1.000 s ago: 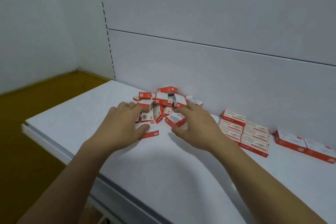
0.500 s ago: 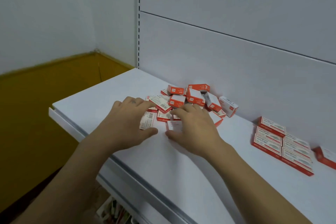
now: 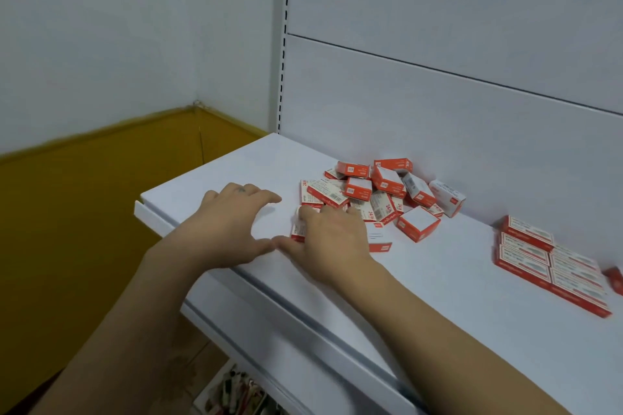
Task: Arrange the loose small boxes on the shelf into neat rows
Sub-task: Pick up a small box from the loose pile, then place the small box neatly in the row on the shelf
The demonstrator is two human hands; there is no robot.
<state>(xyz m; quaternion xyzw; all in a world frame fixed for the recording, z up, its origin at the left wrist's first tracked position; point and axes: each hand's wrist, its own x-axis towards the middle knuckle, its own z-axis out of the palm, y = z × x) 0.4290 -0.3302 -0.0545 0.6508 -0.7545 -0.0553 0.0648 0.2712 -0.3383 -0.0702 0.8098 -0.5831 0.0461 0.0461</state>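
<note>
A jumbled pile of small red-and-white boxes [image 3: 382,190] lies against the back panel of the white shelf [image 3: 438,307]. My right hand [image 3: 332,241] lies palm down on the pile's near-left edge. Its fingers rest on flat boxes, and one small box [image 3: 298,229] shows under the index finger. My left hand [image 3: 229,226] hovers just left of it over bare shelf, fingers spread and slightly arched, holding nothing. The two thumbs nearly touch. Whatever lies under the right palm is hidden.
Larger red-and-white boxes [image 3: 549,263] lie in neat rows at the right, with one more box [image 3: 617,280] cut off by the frame edge. The shelf's front edge [image 3: 269,300] runs below my wrists. Packaged goods [image 3: 232,394] show on a lower level.
My left hand has come off the pile and moved left onto bare shelf. My right hand has slid toward the front-left with boxes under it. The view has swung left.
</note>
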